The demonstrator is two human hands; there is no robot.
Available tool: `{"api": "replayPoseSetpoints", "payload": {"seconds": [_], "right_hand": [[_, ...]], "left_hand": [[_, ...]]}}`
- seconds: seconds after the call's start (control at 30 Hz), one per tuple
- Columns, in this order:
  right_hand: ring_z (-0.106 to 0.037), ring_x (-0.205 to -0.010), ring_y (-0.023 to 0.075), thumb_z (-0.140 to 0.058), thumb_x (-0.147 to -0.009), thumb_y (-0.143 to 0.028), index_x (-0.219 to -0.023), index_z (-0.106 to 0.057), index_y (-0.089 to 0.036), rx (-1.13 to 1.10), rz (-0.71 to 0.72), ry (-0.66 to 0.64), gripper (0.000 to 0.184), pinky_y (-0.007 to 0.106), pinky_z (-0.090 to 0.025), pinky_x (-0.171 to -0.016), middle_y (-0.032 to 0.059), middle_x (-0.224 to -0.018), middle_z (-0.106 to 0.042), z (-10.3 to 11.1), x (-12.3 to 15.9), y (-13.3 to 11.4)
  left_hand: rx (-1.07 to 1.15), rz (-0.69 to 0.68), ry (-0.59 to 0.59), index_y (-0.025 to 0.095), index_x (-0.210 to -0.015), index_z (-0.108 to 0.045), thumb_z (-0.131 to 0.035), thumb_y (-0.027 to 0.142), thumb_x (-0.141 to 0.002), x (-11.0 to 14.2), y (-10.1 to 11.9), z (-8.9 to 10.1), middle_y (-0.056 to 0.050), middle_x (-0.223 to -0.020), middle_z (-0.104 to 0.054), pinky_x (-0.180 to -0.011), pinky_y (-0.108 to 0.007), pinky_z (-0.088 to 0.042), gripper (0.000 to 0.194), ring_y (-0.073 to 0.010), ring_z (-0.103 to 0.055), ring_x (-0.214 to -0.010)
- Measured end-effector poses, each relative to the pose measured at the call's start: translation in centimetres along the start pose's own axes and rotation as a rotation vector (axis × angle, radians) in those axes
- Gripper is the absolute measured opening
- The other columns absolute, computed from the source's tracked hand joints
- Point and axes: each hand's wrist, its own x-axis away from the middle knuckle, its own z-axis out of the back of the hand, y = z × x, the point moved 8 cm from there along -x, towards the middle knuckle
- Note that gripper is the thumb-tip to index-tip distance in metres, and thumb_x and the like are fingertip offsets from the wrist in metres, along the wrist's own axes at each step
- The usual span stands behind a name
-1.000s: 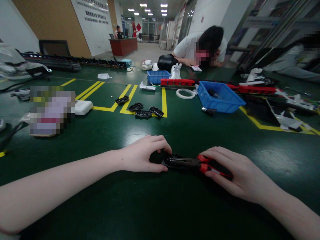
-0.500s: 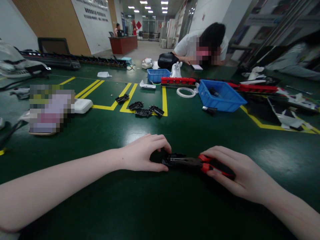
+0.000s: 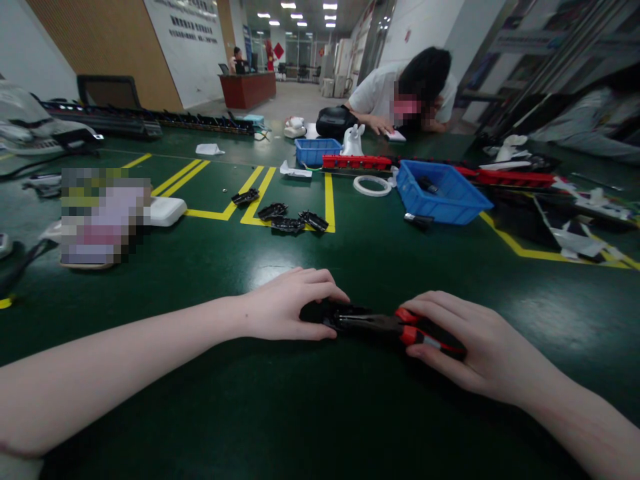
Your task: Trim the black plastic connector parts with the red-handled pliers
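My left hand (image 3: 290, 307) curls over a small black plastic part (image 3: 320, 312) and pins it to the dark green surface. My right hand (image 3: 470, 347) is closed round the red and black handles of a pair of pliers (image 3: 395, 327). The pliers lie almost flat, and their dark jaws reach left to the black part under my left fingers. Whether the jaws bite the part I cannot tell, since my fingers hide the tip.
Several loose black parts (image 3: 287, 221) lie on the yellow floor lines ahead. A blue bin (image 3: 440, 195) and a roll of white tape (image 3: 371, 185) sit further right, a smaller blue bin (image 3: 315, 152) behind. A person in a white shirt (image 3: 390, 93) bends over at the back.
Both hands have hardly moved. My left fingers have spread slightly further over the black part.
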Motion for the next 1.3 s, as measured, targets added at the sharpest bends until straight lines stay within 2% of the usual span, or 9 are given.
{"api": "replayPoseSetpoints", "payload": {"seconds": [0.6, 1.1, 1.3], "right_hand": [[-0.068, -0.086, 0.0212, -0.057, -0.091, -0.038, -0.114, -0.06, -0.017, 0.055, 0.043, -0.011, 0.032, 0.033, -0.058, -0.071, 0.0109, -0.101, -0.068, -0.2, -0.5, -0.8], [-0.069, -0.084, 0.0213, -0.06, -0.089, -0.037, -0.113, -0.062, -0.017, 0.05, 0.034, -0.02, 0.031, 0.032, -0.058, -0.069, 0.0108, -0.1, -0.07, 0.6, -0.5, -0.9], [-0.068, -0.084, 0.0219, -0.057, -0.091, -0.038, -0.113, -0.062, -0.017, 0.074, 0.025, -0.026, 0.031, 0.033, -0.058, -0.069, 0.0113, -0.1, -0.069, 0.3, -0.4, -1.1]], "left_hand": [[-0.046, -0.013, 0.014, 0.02, -0.119, -0.058, -0.072, 0.034, -0.087, 0.1, 0.2, -0.2, -0.005, -0.109, -0.061, -0.085, -0.036, -0.042, 0.037, -0.0221, -0.059, -0.099], [-0.068, -0.043, 0.016, 0.021, -0.118, -0.058, -0.071, 0.037, -0.088, 0.1, 0.3, -0.2, -0.005, -0.112, -0.062, -0.085, -0.034, -0.041, 0.036, -0.0222, -0.059, -0.102], [-0.074, -0.043, 0.017, 0.021, -0.117, -0.059, -0.07, 0.037, -0.088, 0.1, 0.2, -0.2, -0.006, -0.113, -0.062, -0.085, -0.034, -0.042, 0.035, -0.0237, -0.06, -0.103]]}}
